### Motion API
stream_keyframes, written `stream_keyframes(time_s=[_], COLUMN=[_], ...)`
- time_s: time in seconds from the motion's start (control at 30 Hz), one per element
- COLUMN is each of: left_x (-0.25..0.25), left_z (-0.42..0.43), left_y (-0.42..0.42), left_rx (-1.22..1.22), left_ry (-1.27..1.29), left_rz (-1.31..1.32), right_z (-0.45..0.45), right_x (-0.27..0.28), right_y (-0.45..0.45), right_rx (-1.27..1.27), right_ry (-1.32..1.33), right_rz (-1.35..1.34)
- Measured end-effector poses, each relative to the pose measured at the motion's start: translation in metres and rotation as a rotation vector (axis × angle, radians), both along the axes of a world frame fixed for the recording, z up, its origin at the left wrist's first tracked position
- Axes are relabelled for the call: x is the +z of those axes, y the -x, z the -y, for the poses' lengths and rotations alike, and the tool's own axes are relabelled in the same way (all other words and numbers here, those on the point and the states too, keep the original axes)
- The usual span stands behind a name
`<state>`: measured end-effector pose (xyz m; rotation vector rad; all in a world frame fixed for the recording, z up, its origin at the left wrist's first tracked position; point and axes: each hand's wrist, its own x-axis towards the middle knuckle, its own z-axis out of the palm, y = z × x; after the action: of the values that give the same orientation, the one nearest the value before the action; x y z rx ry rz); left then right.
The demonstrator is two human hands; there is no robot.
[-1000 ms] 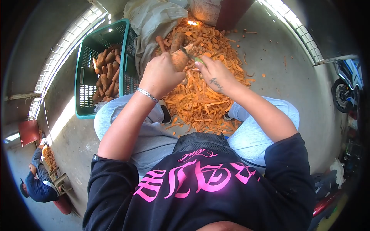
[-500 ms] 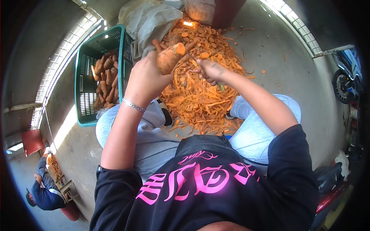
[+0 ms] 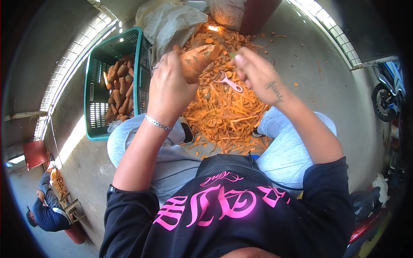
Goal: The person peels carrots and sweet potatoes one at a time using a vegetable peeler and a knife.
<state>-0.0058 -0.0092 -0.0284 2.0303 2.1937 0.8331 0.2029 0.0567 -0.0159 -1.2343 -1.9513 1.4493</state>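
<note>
My left hand [image 3: 170, 81] is wrapped round a thick, soil-marked carrot [image 3: 195, 63], its cut orange end pointing up and right. To the right and apart from the carrot, my right hand [image 3: 254, 71] is closed on what looks like a knife; a bit of its green handle [image 3: 232, 55] shows by the thumb, and the blade cannot be made out. Between the hands, a peeler [image 3: 230, 81] with a pink handle lies on the pile of carrot peelings [image 3: 228, 114] and cut ends.
A green plastic crate [image 3: 138, 81] with several unpeeled carrots [image 3: 120, 88] stands at left. A whitish sack [image 3: 170, 26] lies behind it. Another person [image 3: 49, 210] sits at far left beside more peelings. A motorcycle [image 3: 385, 92] is parked at far right.
My right hand has drawn away from the carrot and turned, uncovering the peeler on the pile. The carrot has tilted further right, and its cut end now looks ragged.
</note>
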Motion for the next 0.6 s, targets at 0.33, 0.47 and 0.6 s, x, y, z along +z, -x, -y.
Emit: stream_keyframes(time_s=[0.33,0.47,0.6], left_x=[-0.002,-0.004,-0.006], left_z=[0.002,0.002,0.001], left_y=[-0.008,-0.007,-0.007], left_rx=[-0.059,-0.07,-0.084], left_ry=[0.134,0.137,0.176], left_rz=[-0.077,-0.104,-0.107], right_z=[0.037,0.034,0.031], right_x=[-0.015,-0.02,-0.022], right_y=[0.025,0.028,0.028], right_rx=[0.082,0.063,0.05], right_ry=[-0.115,-0.158,-0.162], right_rz=[-0.007,0.019,0.092])
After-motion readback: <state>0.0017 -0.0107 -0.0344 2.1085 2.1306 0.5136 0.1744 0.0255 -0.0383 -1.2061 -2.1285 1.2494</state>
